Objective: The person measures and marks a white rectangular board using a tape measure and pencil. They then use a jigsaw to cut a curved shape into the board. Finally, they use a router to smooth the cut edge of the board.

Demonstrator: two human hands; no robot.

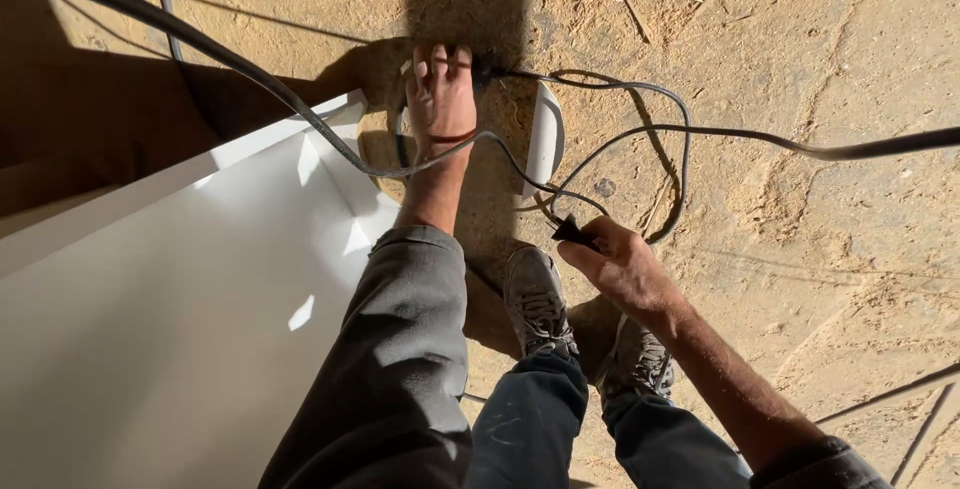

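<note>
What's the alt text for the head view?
Seen from above, the right hand grips a black plug on tangled cables while the left hand reaches down to the sawdust-covered floor, beside a white panel.

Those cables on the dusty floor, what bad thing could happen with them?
The cables loop loosely close to the person's shoes, so a foot could catch and trip. The right hand holds a black plug; a hard tug might strain its cord. The left hand reaches down among the tangle beside a white panel, and a cable pulled across its edge could perhaps snag there.
</note>
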